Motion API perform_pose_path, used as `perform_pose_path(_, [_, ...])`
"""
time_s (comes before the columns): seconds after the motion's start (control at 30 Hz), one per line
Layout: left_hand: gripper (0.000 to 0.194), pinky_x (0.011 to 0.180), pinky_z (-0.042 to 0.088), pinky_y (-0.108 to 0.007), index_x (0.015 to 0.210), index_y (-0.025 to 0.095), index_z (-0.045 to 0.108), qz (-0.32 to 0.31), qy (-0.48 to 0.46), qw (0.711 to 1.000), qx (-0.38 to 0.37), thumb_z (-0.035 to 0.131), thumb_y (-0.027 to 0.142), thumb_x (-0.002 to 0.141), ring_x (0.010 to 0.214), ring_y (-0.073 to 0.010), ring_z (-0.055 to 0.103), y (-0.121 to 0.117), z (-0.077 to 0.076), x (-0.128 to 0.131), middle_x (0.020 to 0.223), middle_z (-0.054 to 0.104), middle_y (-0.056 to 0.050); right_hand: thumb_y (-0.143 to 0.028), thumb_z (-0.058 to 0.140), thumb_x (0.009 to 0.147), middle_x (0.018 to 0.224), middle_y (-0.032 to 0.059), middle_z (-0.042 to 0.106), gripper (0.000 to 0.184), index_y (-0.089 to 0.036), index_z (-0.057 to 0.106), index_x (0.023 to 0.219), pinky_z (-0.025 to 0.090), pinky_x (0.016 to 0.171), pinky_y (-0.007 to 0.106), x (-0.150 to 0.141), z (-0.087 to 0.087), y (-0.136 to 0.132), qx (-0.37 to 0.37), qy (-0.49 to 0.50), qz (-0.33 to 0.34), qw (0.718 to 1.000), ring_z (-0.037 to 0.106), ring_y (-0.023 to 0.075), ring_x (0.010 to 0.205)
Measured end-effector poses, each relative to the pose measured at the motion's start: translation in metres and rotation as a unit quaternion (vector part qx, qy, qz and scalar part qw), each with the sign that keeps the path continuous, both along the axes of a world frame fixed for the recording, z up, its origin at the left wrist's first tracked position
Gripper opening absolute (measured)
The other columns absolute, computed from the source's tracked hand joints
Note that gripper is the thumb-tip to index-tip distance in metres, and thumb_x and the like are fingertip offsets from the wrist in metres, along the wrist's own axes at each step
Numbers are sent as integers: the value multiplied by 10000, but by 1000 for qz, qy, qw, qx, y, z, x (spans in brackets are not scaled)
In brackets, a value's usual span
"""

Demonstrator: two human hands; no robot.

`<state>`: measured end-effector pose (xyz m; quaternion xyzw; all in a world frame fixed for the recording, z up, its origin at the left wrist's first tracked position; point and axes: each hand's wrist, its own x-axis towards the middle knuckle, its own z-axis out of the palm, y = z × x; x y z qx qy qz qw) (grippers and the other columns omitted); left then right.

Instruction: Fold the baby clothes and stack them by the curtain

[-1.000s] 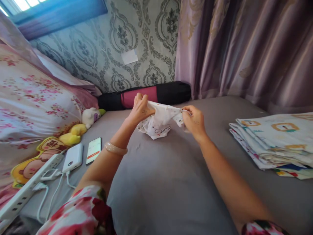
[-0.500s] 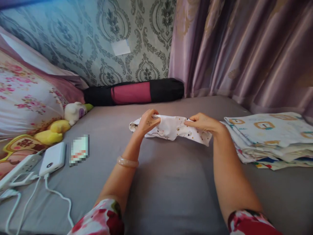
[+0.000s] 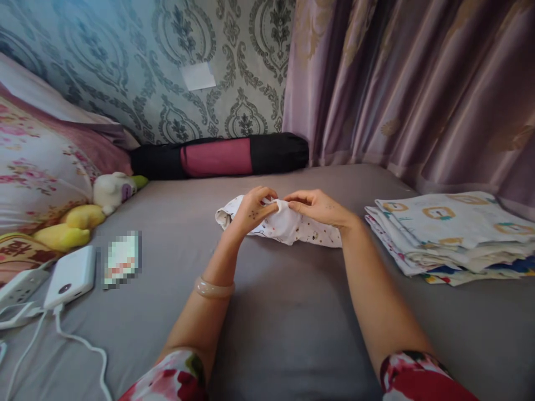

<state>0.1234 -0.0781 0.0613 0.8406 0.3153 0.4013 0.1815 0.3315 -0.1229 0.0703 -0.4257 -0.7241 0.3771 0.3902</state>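
A small white garment with tiny dark and gold prints lies bunched on the grey bedsheet, one end curled like a sleeve. My left hand is closed on its upper edge, thumb and fingers pinching the fabric. Close beside it, my right hand pinches the same edge between thumb and fingertips. Part of the garment is hidden behind my left hand and wrist, and its right end reaches my right wrist. A pale bangle circles my left forearm.
To the right is a stack of folded printed cloths. A black and pink roll bag lies along the wall. On the left are plush toys, a power bank with cables, a power strip and a pixelated phone.
The garment has come down from being held up and stretched between my hands to lying on the bed. My right hand has moved left along its edge, closer to my left hand.
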Motion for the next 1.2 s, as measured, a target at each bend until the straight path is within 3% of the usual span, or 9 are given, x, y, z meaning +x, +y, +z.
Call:
perform_pose_path(0.17, [168, 619, 412, -278, 801, 198, 664, -11, -17, 998, -51, 580, 339, 838, 681, -146, 549, -4, 9, -3, 751, 643, -15, -482, 672, 773, 993, 54, 727, 409, -195, 717, 1061, 526, 797, 319, -9, 3, -3, -30, 50, 9, 998, 656, 191, 915])
perform_pose_path(0.43, [345, 492, 307, -237, 658, 174, 648, -18, -58, 992, -109, 563, 448, 851, 547, -101, 444, -7, 12, -5, 567, 515, 21, -507, 615, 809, 872, 38, 703, 358, -179, 712, 916, 491, 685, 269, -21, 6, -4, 8, 41, -30, 999, 623, 160, 789])
perform_pose_path(0.67, [221, 515, 373, -226, 809, 187, 681, 140, -162, 971, -104, 606, 395, 804, 569, -107, 481, 17, 5, -33, 630, 582, 13, -501, 559, 825, 760, 11, 632, 337, -175, 640, 819, 399, 567, 231, -5, -4, 8, 41, 19, -153, 987, 535, 131, 663])
perform_pose_path(0.77, [211, 563, 409, -232, 777, 180, 677, 148, -127, 973, -122, 601, 376, 795, 631, -122, 525, 25, -3, -49, 677, 620, -4, -490, 543, 810, 801, 27, 643, 340, -168, 643, 856, 407, 588, 238, 0, -13, 16, 53, 27, -198, 978, 549, 147, 708])
perform_pose_path(0.93, [195, 676, 454, -282, 821, 205, 685, 85, 19, 986, -143, 637, 384, 763, 745, -163, 574, 32, -20, -57, 786, 675, -29, -480, 536, 788, 799, 48, 667, 344, -160, 651, 841, 429, 626, 264, 3, -26, 26, 63, 31, -260, 963, 584, 173, 737])
perform_pose_path(1.07, [210, 783, 449, -346, 873, 223, 631, 133, 103, 981, -101, 702, 319, 701, 877, -206, 560, 38, -36, -55, 922, 663, -36, -482, 546, 786, 785, 45, 683, 352, -157, 663, 855, 437, 623, 267, 6, -31, 29, 57, 38, -272, 960, 601, 175, 723])
perform_pose_path(1.2, [187, 777, 445, -352, 850, 238, 582, 160, 127, 977, -66, 696, 254, 702, 864, -212, 545, 42, -49, -56, 896, 643, -28, -468, 552, 788, 781, 45, 693, 344, -157, 674, 872, 443, 609, 262, 8, -34, 31, 52, 42, -282, 957, 611, 179, 719])
